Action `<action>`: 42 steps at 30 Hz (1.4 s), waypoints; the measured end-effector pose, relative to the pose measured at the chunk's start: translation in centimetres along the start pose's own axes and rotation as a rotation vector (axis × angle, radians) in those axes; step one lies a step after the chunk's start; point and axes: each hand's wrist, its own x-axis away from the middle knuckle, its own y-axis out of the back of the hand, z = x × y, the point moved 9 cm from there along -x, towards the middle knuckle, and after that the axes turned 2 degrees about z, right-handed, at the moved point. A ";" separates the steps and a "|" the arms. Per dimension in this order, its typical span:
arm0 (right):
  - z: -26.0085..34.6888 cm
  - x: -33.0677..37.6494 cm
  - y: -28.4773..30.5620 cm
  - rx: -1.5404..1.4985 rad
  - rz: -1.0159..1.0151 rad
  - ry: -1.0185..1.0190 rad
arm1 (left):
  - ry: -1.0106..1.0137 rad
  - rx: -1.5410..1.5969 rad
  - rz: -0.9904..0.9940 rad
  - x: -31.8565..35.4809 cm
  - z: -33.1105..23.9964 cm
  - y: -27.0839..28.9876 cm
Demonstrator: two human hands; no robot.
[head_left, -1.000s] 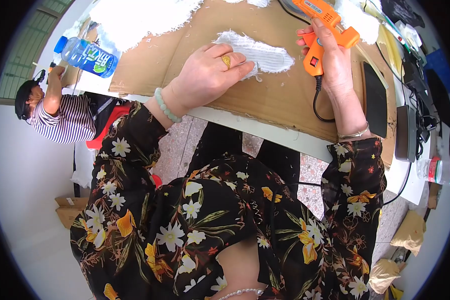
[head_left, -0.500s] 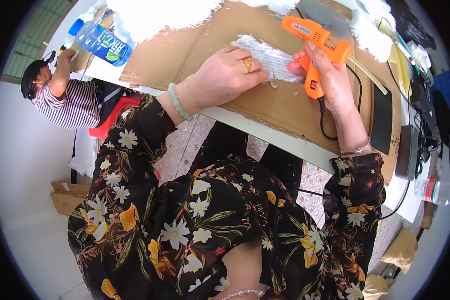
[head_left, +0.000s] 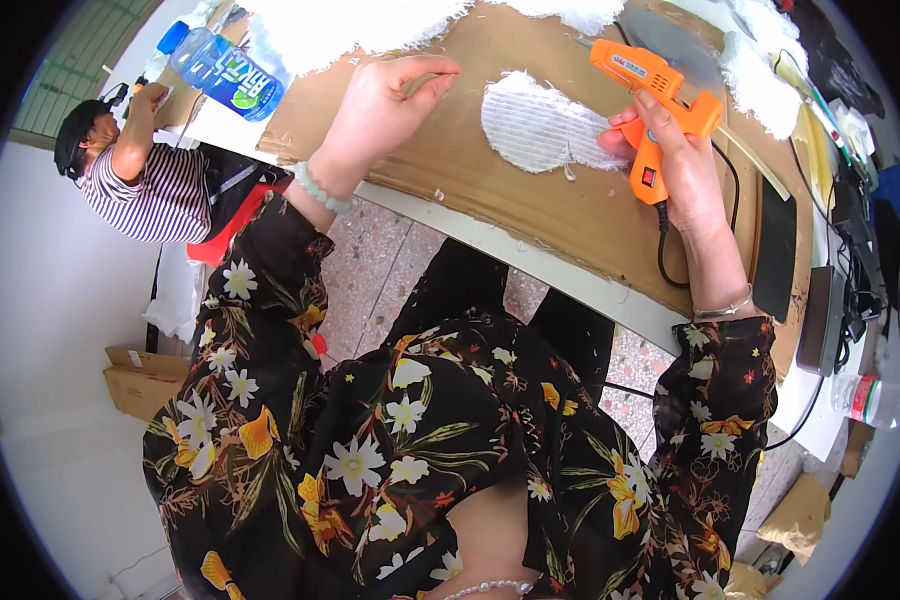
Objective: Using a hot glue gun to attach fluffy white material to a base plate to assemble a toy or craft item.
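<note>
My right hand (head_left: 682,170) grips the handle of an orange hot glue gun (head_left: 660,95), whose black cord (head_left: 662,255) trails down off the table edge. The gun is held over the right end of a white fuzzy oval piece (head_left: 535,130), which lies flat on a brown cardboard sheet (head_left: 450,175). My left hand (head_left: 385,105) hovers over the cardboard to the left of the white piece, apart from it. Its thumb and fingertips are pinched together, and whether they hold something thin is unclear.
A water bottle with a blue label (head_left: 220,70) lies at the table's far left, and white fluffy material (head_left: 360,25) sits along the back. Black flat items (head_left: 775,250) and cables crowd the right. Another person in a striped shirt (head_left: 140,185) sits at left near cardboard boxes (head_left: 140,375).
My left hand has lifted off the white piece and moved left with its fingers pinched. The glue gun has shifted from above the piece to its right end.
</note>
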 end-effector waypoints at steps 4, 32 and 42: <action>0.1 0.0 -0.2 -0.010 -0.011 -0.004 | -0.233 -0.076 -0.029 -0.2 -3.9 -0.6; 4.1 1.4 1.2 0.498 0.214 0.095 | -0.452 -0.299 0.178 4.5 -7.8 -4.8; 4.1 3.8 4.1 0.771 0.121 -0.002 | -0.428 -0.261 0.141 5.2 -7.6 -4.7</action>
